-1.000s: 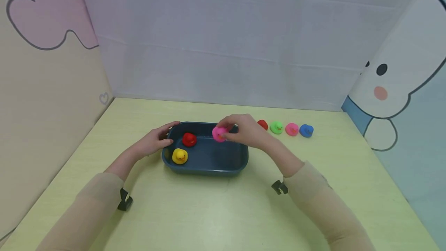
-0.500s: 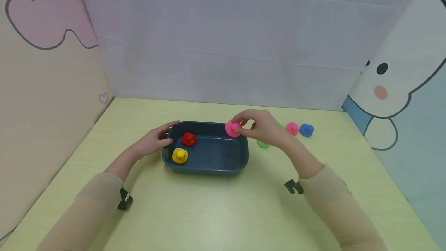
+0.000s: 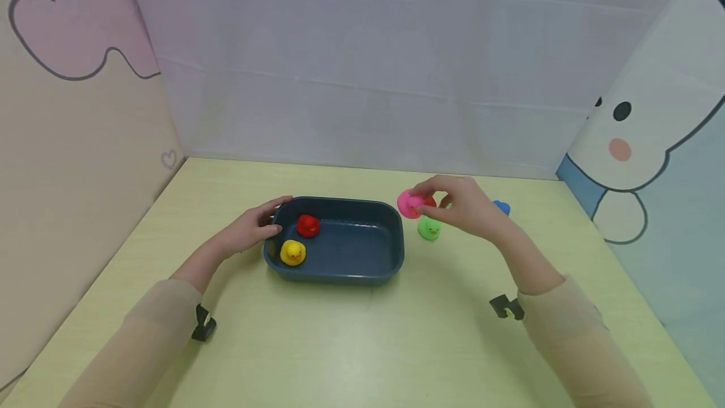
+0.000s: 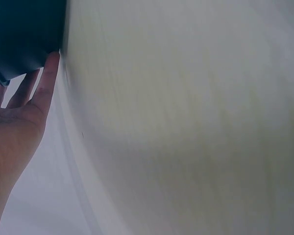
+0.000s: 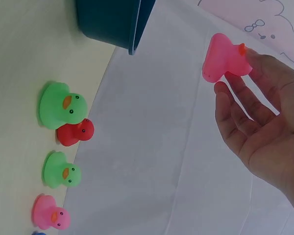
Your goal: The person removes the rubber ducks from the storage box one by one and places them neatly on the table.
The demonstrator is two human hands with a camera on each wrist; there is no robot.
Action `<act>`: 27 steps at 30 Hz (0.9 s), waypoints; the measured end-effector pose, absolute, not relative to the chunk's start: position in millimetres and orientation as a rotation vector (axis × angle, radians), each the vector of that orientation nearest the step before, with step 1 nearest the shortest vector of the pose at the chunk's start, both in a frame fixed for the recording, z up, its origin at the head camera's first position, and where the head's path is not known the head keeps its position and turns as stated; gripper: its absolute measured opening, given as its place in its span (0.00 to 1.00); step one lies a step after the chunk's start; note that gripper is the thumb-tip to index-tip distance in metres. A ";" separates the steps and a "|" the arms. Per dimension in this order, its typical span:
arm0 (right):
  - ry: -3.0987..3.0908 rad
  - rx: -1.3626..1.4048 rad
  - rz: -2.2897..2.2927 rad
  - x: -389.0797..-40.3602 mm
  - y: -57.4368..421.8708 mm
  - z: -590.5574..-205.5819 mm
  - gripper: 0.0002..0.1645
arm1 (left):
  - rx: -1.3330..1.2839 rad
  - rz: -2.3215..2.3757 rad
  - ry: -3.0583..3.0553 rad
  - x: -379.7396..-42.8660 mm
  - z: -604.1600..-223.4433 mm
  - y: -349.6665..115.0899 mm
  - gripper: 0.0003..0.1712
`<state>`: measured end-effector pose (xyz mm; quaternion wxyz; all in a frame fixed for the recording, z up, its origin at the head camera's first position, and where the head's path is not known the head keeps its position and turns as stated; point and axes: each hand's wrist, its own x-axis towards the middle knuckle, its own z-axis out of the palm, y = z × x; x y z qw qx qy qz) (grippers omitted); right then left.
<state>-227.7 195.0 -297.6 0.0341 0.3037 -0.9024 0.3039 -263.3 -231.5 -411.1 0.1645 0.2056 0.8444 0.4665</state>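
Note:
My left hand [image 3: 252,232] rests against the left end of a dark blue tub [image 3: 334,279], its fingers nearly straight along the outer wall. Inside the tub sit a red rubber duck [image 3: 308,226] and a yellow rubber duck [image 3: 292,253]. My right hand [image 3: 467,209] pinches a pink rubber duck [image 3: 408,204] between thumb and fingertips, raised just past the tub's right rim. In the right wrist view the pink duck [image 5: 223,58] shows its flat base, held above the table. A green duck [image 3: 430,230] stands on the table just below the held one.
Behind the green duck is a red duck [image 5: 74,133] on the table. Farther along the row come another green duck [image 5: 59,170], a pink duck [image 5: 50,213] and a blue duck [image 3: 501,207], partly behind my right hand in the head view. A pale wall [image 3: 362,80] closes off the back.
My right hand, pinching the pink duck, has moved right from over the tub to beyond its right rim. The left hand, tub and ducks inside have stayed put.

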 end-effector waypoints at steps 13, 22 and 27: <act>-2.855 0.807 0.846 -225.3 238.0 -306.7 0.19 | 0.581 1.319 2.407 -264.8 -411.5 -232.7 0.36; -2.890 0.750 0.846 -223.1 258.5 -320.1 0.18 | 0.564 1.313 2.409 -264.2 -411.5 -231.5 0.36; -2.906 0.714 0.866 -225.2 266.7 -331.9 0.18 | 0.577 1.323 2.407 -264.5 -412.0 -231.3 0.36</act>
